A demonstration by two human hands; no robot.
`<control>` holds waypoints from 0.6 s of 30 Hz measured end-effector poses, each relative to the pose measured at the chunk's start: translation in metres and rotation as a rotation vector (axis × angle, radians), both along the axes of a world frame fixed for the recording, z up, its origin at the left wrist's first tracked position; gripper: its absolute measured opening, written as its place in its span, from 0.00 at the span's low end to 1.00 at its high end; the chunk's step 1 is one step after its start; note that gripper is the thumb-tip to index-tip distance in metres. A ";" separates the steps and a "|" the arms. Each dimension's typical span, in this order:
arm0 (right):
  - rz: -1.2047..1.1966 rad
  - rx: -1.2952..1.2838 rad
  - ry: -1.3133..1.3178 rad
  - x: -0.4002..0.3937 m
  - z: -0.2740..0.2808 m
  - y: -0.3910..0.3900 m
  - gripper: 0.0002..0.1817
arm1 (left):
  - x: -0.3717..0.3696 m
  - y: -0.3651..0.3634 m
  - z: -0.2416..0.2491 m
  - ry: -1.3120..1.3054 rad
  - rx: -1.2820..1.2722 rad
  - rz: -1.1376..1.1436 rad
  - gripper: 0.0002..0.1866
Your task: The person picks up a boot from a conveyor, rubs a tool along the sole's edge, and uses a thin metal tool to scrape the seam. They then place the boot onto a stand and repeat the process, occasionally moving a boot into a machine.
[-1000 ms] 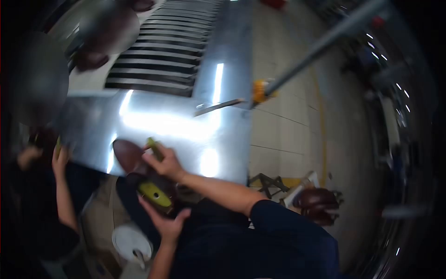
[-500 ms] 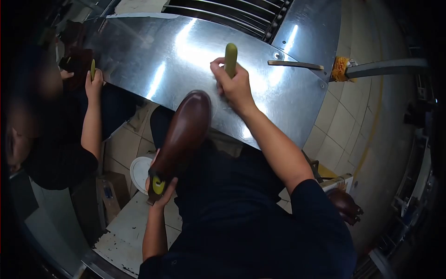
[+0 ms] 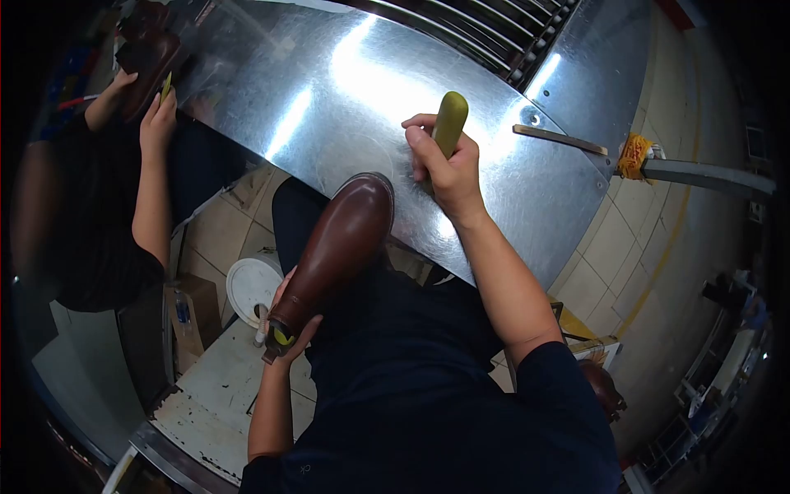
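Observation:
A brown leather boot lies tilted over my lap, its toe at the edge of the metal table. My left hand is wrapped round the boot's shaft from beneath. A yellow-green patch shows in the boot opening. In my right hand, above the tabletop and just right of the toe, is an olive-green-handled tool. The fist is closed round the handle, which points up. The tool's working end is hidden, so its kind cannot be told.
At left, a co-worker holds another brown boot and a similar green-handled tool. A roller conveyor adjoins the table. A thin strip lies at right. Below left are a white bucket and a cardboard box.
The whole view has shifted, moving the table and my hands rightward in it. The boot has turned slightly, showing less of the yellow-green patch. Both my grips stay the same.

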State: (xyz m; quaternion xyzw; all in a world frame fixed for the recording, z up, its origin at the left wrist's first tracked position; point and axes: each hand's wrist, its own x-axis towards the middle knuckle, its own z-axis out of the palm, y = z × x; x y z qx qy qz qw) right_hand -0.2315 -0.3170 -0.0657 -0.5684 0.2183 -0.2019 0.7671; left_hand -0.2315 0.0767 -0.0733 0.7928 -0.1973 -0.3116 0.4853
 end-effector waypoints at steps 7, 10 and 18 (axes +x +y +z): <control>0.078 -0.074 -0.039 -0.007 -0.016 0.003 0.17 | 0.010 -0.012 0.024 -0.132 -0.102 -0.063 0.45; 0.141 -0.050 -0.074 -0.010 -0.035 0.000 0.19 | 0.050 -0.038 0.065 -0.292 -0.251 -0.247 0.42; 0.246 -0.040 -0.351 -0.006 -0.032 -0.034 0.19 | 0.150 -0.119 0.113 -0.673 -0.069 -0.044 0.48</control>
